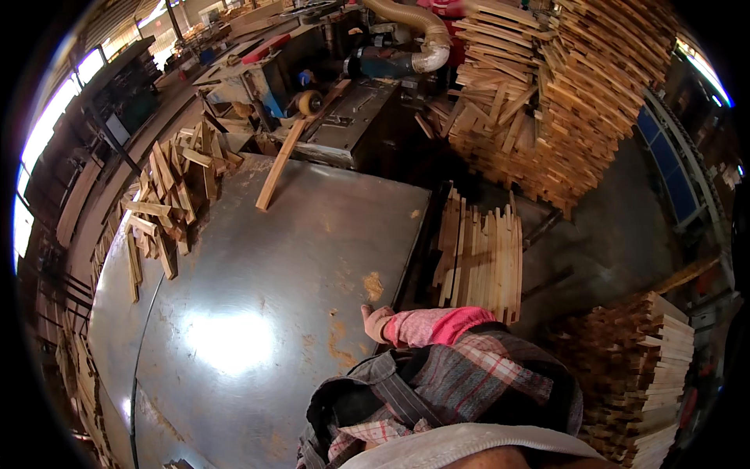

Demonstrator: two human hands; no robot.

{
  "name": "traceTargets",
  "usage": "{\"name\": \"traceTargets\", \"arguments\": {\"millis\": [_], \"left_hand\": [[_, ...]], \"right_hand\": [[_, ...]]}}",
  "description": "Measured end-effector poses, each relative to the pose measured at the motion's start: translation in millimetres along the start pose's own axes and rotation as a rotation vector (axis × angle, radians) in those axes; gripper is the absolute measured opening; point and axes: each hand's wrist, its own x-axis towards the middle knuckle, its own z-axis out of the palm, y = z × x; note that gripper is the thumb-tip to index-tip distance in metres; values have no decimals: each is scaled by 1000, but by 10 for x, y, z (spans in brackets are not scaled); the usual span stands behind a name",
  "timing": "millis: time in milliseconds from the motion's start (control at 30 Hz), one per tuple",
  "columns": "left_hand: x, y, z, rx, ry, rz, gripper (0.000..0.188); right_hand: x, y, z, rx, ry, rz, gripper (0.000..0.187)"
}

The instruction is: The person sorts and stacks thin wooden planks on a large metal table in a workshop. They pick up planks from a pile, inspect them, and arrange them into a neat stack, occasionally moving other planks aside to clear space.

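My right hand rests by the near right edge of a large metal table, its arm in a pink sleeve bent in front of my plaid shirt. One digit sticks out from it and nothing shows in its grasp; the other fingers are partly hidden. My left hand is out of view. Ahead, a wooden strip lies with its near end on the table and its far part running into a woodworking machine, beside an orange-brown roller.
A loose heap of short wood pieces covers the table's far left edge. Right of the table lies a row of strips. Tall stacked lumber stands at the far right, another stack at the near right. A ribbed hose curves over the machine.
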Motion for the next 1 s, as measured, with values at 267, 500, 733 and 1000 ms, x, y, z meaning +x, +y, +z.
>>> {"name": "traceTargets", "arguments": {"millis": [267, 500, 733, 1000], "left_hand": [[119, -56, 8, -9, -9, 10, 53], [294, -209, -103, -15, -19, 15, 54], [388, -443, -181, -17, -27, 18, 54], [483, -524, -244, -4, -43, 71, 55]], "right_hand": [[179, -68, 186, 84, 26, 102, 81], [164, -214, 29, 179, 2, 198, 77], [218, -347, 65, 257, 101, 226, 65], [368, -249, 175, 667, 301, 582, 57]]}}
